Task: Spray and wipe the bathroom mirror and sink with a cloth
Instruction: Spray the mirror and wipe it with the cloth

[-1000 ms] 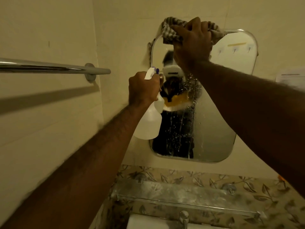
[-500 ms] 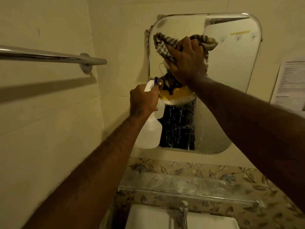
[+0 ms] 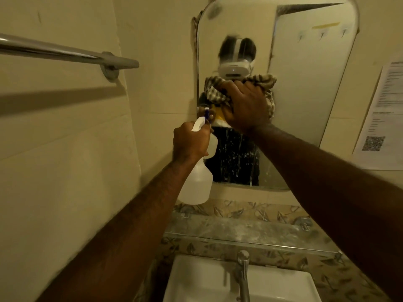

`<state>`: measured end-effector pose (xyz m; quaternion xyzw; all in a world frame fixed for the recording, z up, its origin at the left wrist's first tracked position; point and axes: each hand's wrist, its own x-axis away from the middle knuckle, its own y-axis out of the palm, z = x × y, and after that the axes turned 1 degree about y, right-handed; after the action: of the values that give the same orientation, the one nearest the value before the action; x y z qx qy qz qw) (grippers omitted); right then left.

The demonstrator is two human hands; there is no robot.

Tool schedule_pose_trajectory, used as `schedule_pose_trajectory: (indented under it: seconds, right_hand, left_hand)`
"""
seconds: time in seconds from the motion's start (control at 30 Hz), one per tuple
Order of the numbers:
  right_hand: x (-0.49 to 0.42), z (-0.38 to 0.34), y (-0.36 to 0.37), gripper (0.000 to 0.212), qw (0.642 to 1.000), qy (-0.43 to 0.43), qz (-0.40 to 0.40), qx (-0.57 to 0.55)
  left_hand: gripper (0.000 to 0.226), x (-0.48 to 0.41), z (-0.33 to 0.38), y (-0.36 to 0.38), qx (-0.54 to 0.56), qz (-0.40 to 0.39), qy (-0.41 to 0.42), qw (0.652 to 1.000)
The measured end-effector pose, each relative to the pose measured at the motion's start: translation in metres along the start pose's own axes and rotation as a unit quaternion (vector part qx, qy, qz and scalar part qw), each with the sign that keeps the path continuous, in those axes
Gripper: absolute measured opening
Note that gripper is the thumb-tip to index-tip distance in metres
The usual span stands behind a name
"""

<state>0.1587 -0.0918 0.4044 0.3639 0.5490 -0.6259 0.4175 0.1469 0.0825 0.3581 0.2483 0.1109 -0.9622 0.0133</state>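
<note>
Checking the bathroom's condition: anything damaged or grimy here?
The shelf under the mirror is coated in whitish residue, and the mirror's left edge looks dark and corroded. Spray droplets run down its lower part.

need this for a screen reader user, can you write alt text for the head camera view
A person's right hand presses a checked cloth against a wall mirror, while the left hand holds a clear spray bottle beside it. Droplets run down the mirror's lower part. Below are a shelf, tap and white sink; a towel rail is at left.
</note>
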Motion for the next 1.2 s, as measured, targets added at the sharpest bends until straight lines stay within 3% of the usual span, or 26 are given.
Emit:
schedule_pose_trajectory:
  seconds: [0.47, 0.7, 0.9, 1.2]
  right_hand:
    - [0.085, -0.008, 0.026, 0.039, 0.995, -0.016, -0.095, 0.007]
    - [0.149, -0.017, 0.042, 0.037, 0.984, -0.028, -0.169, -0.05]
    - [0.19, -0.023, 0.052, 0.023, 0.978, -0.045, -0.19, -0.074]
    - [0.223, -0.024, 0.056, 0.015, 0.948, -0.096, -0.302, -0.012]
  left_hand:
    - [0.032, 0.024, -0.053, 0.006, -0.06, -0.003, -0.055, 0.997]
    - [0.025, 0.043, -0.062, 0.016, -0.074, -0.015, -0.068, 0.995]
    - [0.019, 0.051, -0.07, 0.019, -0.085, -0.029, -0.076, 0.993]
    - [0.023, 0.06, -0.073, 0.021, -0.072, -0.042, -0.093, 0.992]
